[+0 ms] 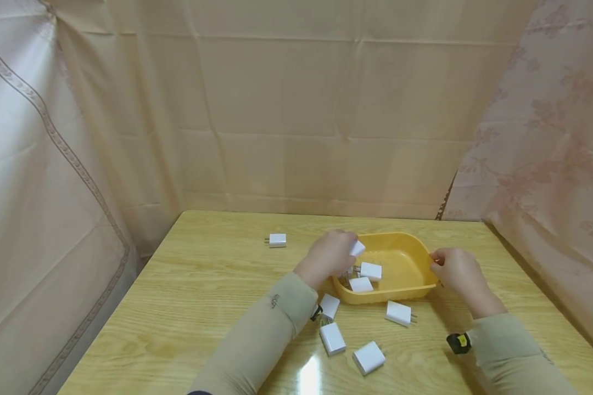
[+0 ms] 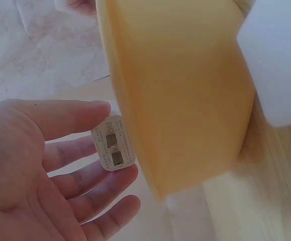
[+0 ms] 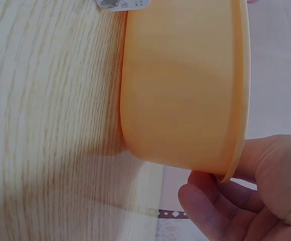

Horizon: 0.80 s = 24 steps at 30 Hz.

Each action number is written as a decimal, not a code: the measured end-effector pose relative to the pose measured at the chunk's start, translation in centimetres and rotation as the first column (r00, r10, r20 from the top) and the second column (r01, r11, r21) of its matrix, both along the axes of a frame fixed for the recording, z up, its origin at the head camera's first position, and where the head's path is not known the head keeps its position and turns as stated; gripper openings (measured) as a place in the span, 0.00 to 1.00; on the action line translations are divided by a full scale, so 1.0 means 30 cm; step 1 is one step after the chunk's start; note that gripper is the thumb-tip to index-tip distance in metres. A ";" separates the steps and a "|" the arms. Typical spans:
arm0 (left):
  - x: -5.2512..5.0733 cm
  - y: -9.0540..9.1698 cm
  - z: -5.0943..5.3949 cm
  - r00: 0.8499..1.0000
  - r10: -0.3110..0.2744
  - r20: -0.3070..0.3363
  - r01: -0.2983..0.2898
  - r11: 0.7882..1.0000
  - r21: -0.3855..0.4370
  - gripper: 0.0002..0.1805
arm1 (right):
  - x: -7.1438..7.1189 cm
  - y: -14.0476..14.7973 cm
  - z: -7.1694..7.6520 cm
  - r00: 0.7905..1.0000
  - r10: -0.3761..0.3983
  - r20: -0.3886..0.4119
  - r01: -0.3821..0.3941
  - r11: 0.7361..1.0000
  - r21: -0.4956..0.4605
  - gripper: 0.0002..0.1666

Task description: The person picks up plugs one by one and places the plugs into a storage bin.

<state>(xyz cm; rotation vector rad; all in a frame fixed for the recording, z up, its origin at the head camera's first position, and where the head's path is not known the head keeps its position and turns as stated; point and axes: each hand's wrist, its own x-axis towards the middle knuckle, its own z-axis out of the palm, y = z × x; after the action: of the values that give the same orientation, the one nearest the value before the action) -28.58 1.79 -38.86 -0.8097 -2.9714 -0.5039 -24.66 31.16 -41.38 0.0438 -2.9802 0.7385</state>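
A white plug-in charger [image 2: 113, 144] is pinched between the thumb and fingers of my left hand [image 1: 330, 253], over the left end of a yellow plastic basin [image 1: 400, 269]. Its prong end faces the left wrist camera. My right hand [image 1: 460, 274] grips the basin's right rim, thumb on one side and fingers underneath, as the right wrist view [image 3: 266, 191] shows. Inside the basin, white chargers [image 1: 371, 271] lie heaped at the left end, partly hidden by my left hand.
On the wooden table [image 1: 202, 307], chargers lie in front of the basin: one [image 1: 399, 313] near its front wall, one [image 1: 369, 357] closer to me, and two [image 1: 332, 338] beside my left sleeve. Another charger [image 1: 277, 240] sits at the back left. Cloth curtains [image 1: 286, 120] surround the table.
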 end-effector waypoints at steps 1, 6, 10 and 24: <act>0.000 0.002 0.000 1.000 0.000 -0.002 0.000 1.000 0.000 0.21 | 0.000 0.000 0.001 1.000 0.001 -0.001 -0.001 1.000 0.001 0.18; -0.004 0.011 -0.003 1.000 0.014 0.010 -0.014 1.000 -0.003 0.20 | 0.001 0.002 0.003 1.000 0.003 -0.011 -0.003 1.000 0.006 0.18; -0.008 0.022 -0.011 1.000 0.021 0.007 -0.021 1.000 -0.005 0.18 | 0.001 0.003 0.002 1.000 0.005 -0.019 -0.005 1.000 0.012 0.18; -0.002 0.036 -0.006 1.000 0.024 0.008 -0.024 0.999 -0.028 0.25 | 0.000 -0.001 0.000 1.000 -0.002 -0.010 0.002 1.000 -0.002 0.19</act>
<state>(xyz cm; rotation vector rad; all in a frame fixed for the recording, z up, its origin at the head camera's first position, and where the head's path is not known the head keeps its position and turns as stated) -28.65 2.86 -39.03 -0.7746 -2.9980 -0.4673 -24.65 31.12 -41.38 0.0450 -2.9694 0.7391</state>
